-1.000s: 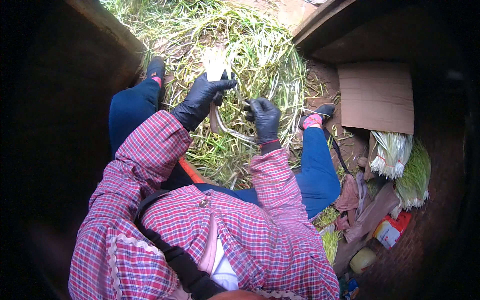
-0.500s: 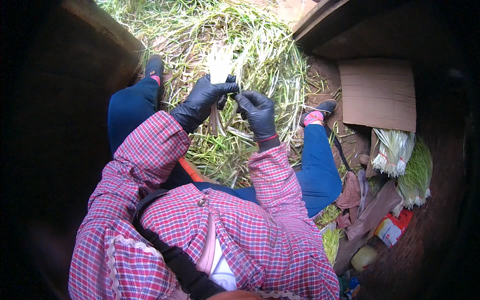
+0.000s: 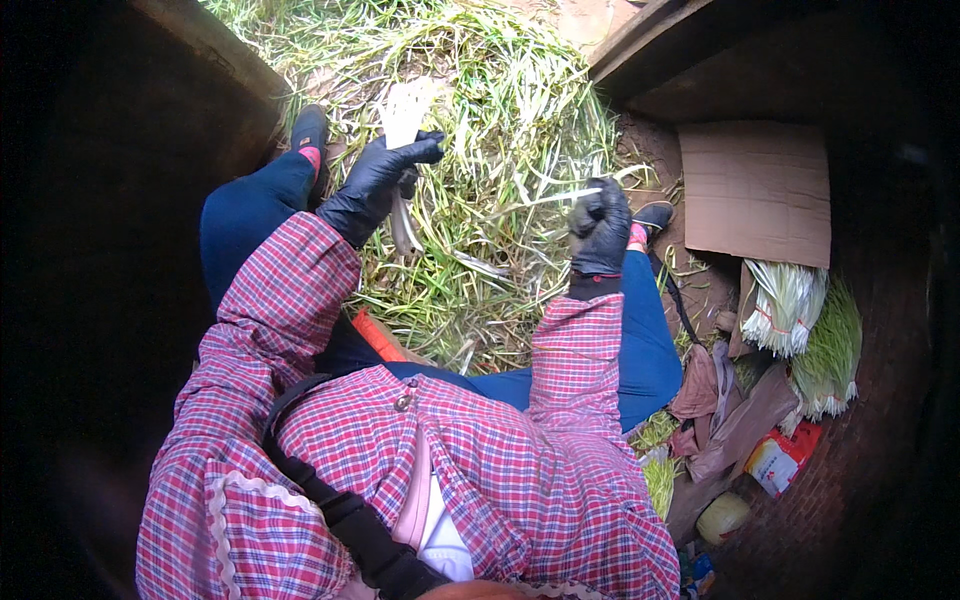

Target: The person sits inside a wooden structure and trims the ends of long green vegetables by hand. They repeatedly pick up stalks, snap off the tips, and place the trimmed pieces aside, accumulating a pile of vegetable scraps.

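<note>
In the head view, the black-gloved left hand [image 3: 372, 192] is wrapped around a bunch of pale stalks [image 3: 404, 112], left of the middle. The white part points to the far side, and some ends hang down on the near side. The right hand [image 3: 602, 228] is well apart from it, to the right, curled up tight with a thin pale strip [image 3: 555, 199] poking out. Below both is a big messy pile of loose leaves [image 3: 520, 245].

Far over to the right, near the cardboard [image 3: 755, 195], a white bundle [image 3: 785, 305] has a red band on it, so it looks done. A green bundle [image 3: 832, 345] is just beside it. The bunch shows no band, so it looks unfinished. I can't tell how many more are left.
</note>
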`<action>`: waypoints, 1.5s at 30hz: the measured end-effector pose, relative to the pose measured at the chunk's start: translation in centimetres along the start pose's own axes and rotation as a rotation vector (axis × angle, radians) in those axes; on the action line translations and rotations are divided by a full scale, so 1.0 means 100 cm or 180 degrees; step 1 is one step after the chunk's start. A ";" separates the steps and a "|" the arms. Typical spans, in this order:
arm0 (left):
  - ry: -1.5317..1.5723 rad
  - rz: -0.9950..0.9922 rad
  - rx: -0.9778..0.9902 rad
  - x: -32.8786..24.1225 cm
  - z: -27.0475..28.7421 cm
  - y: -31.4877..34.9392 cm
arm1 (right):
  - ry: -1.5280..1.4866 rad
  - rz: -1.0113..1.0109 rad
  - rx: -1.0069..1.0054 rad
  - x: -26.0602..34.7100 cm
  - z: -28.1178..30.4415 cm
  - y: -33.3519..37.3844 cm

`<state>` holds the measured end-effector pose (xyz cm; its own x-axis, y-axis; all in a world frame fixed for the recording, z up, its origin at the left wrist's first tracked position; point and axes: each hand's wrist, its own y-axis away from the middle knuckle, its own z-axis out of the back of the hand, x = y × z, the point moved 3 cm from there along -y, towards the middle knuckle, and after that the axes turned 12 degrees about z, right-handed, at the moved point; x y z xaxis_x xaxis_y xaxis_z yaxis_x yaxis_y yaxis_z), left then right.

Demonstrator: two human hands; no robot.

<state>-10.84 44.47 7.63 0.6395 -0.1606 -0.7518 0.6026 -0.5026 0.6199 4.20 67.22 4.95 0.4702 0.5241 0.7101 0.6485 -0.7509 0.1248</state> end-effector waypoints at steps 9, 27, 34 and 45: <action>-0.0242 0.0427 0.0780 0.022 -0.033 0.012 | 0.1022 -0.0132 0.1492 -0.058 -0.072 0.034; 0.1161 -0.0073 0.0082 -0.035 0.075 -0.015 | 0.5656 -0.0754 0.2019 -0.031 0.083 0.012; 0.1493 -0.0030 0.0863 -0.028 0.041 -0.011 | 0.2735 -0.0207 0.2941 -0.065 -0.062 0.063; 0.0792 -0.0636 -0.0154 -0.025 0.062 -0.007 | 0.3620 -0.0263 0.2292 -0.139 -0.003 0.023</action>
<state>-15.82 40.03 7.66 0.5997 0.1528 -0.7855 0.7462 -0.4613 0.4800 -0.98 58.10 -4.45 -0.1107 -0.3274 0.9384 0.9833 -0.1734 0.0555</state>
